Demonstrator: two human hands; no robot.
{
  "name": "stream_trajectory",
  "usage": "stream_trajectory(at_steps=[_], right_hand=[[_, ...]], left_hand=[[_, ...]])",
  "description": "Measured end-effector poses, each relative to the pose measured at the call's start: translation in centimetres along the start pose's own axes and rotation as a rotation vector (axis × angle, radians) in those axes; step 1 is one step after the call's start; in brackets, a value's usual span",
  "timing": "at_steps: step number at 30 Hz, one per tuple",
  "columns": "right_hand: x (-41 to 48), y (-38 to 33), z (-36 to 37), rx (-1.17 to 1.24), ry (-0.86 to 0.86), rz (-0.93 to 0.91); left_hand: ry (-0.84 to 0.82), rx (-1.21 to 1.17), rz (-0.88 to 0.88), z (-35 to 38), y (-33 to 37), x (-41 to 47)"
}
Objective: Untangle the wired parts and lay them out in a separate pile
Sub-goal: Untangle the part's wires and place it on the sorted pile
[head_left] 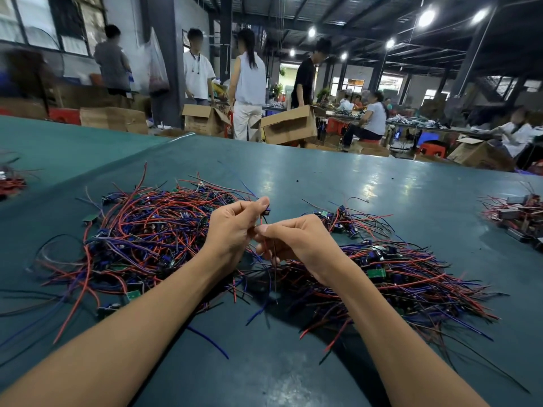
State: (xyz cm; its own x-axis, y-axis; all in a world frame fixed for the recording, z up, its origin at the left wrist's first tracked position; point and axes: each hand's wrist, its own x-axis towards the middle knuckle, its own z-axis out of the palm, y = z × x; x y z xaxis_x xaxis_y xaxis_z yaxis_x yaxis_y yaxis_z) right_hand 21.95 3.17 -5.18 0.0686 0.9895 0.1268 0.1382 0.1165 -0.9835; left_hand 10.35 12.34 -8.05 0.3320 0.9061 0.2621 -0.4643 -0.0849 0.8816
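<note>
A big tangled heap of red, blue and black wired parts [147, 233] with small green boards lies left of centre on the green table. A second, combed-out pile of wired parts [405, 277] lies to the right, and a small cluster [343, 220] sits behind it. My left hand [232, 227] pinches one small dark part [266, 212] at its top, held up above the table. My right hand [296, 239] pinches that part's red and black wires [266, 245] just below, and the wires hang down towards the table.
The green table [323, 177] stretches far ahead. More wired parts lie at the far right edge [517, 215] and the far left edge [11, 183]. Cardboard boxes [291, 124] and several people stand or sit beyond the table.
</note>
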Motion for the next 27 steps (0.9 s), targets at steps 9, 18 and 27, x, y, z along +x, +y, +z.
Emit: stream_trajectory(at_steps=[9, 18, 27], right_hand=[[-1.4, -1.8, -1.1, -0.089, -0.323, 0.111], [-2.5, -2.9, -3.0, -0.167, -0.540, 0.226], [-1.1, -2.2, -4.2, 0.156, 0.024, -0.012]], left_hand=[[0.119, -0.031, -0.029, -0.4, -0.3, 0.9], [0.136, -0.104, -0.088, -0.7, -0.1, 1.0], [-0.237, -0.276, -0.315, -0.3, 1.9, -0.7]])
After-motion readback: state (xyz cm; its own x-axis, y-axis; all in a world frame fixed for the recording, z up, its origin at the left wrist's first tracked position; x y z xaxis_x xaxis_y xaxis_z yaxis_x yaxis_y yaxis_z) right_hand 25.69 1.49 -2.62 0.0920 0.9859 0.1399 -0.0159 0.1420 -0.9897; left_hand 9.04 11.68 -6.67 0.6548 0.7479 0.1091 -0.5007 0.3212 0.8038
